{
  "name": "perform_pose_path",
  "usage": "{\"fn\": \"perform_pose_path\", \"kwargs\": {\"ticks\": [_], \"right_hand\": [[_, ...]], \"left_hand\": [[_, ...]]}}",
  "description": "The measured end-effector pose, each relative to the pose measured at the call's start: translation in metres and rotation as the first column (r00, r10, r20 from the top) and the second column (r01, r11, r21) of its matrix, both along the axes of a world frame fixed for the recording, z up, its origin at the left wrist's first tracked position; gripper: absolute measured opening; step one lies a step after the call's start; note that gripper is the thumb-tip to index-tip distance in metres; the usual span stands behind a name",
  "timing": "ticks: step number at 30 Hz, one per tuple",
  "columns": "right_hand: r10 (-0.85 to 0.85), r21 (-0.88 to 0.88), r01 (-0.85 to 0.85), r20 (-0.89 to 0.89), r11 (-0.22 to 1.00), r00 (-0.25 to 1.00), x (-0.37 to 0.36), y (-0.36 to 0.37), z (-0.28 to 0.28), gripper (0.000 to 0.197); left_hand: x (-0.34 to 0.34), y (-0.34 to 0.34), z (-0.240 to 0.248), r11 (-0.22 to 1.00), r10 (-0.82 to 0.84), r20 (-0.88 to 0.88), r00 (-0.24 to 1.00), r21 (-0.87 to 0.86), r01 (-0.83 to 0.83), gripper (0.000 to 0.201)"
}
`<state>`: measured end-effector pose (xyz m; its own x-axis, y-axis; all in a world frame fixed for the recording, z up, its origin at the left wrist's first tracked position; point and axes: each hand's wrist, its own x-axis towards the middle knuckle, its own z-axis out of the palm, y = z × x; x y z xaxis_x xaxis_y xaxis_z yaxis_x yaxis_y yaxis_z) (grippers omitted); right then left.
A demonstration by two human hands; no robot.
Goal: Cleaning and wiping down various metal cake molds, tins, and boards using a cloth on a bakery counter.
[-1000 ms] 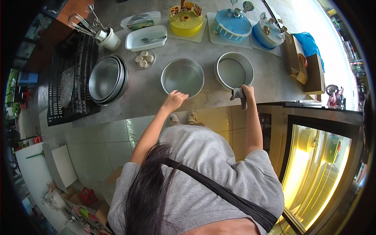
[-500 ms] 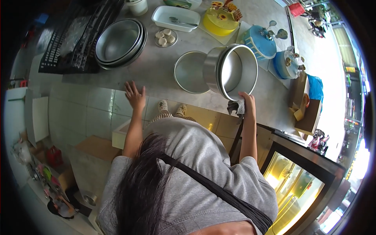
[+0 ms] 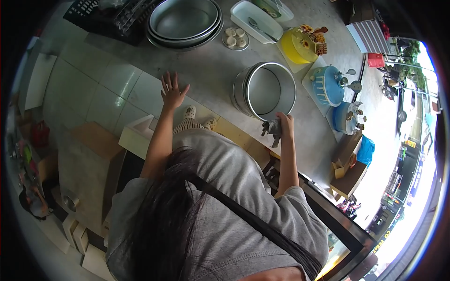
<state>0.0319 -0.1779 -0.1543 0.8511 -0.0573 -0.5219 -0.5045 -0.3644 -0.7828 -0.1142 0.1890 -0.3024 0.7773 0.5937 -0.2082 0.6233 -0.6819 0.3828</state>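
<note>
A stack of round silver cake tins [image 3: 271, 93] stands on the metal counter, its open top tilted toward me. My right hand [image 3: 286, 124] is at the near right of its rim, closed on a crumpled grey cloth [image 3: 272, 130]. The fingertips meet or nearly meet the rim; I cannot tell which. Over the counter's near edge, to the left, my left hand [image 3: 174, 92] is open with fingers spread, holding nothing. Beyond it lie wide nested silver pans [image 3: 185, 21].
On the counter [image 3: 206, 82] are a small plate of round white pieces [image 3: 235, 38], a white tray with a spoon [image 3: 257, 21], a yellow decorated cake [image 3: 298, 45] and two blue ones [image 3: 328, 85]. A cardboard box [image 3: 349, 171] is at the right, a black crate [image 3: 105, 23] far left.
The tins stood beside another round tin; now they are together in one stack, farther left on the counter. My right hand moved with them, keeping the cloth. The whole view has turned.
</note>
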Motion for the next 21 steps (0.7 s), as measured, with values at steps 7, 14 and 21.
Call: {"fn": "perform_pose_path", "kwargs": {"ticks": [7, 14, 21], "right_hand": [[0.066, -0.106, -0.065, 0.013, 0.992, 0.998, 0.005, 0.002, 0.007, 0.015], [0.107, -0.076, -0.119, -0.149, 0.990, 0.983, 0.003, 0.005, 0.025, 0.025], [-0.031, 0.204, 0.100, -0.313, 0.974, 0.949, 0.000, -0.017, -0.002, 0.030]], "left_hand": [[0.001, 0.002, 0.008, 0.999, 0.019, -0.062, 0.998, -0.041, -0.022, 0.081], [0.049, -0.012, 0.013, 0.995, 0.051, -0.322, 0.945, 0.096, -0.021, 0.086], [0.126, -0.085, 0.121, 0.410, -0.129, 0.111, 0.985, -0.899, 0.155, 0.094]]}}
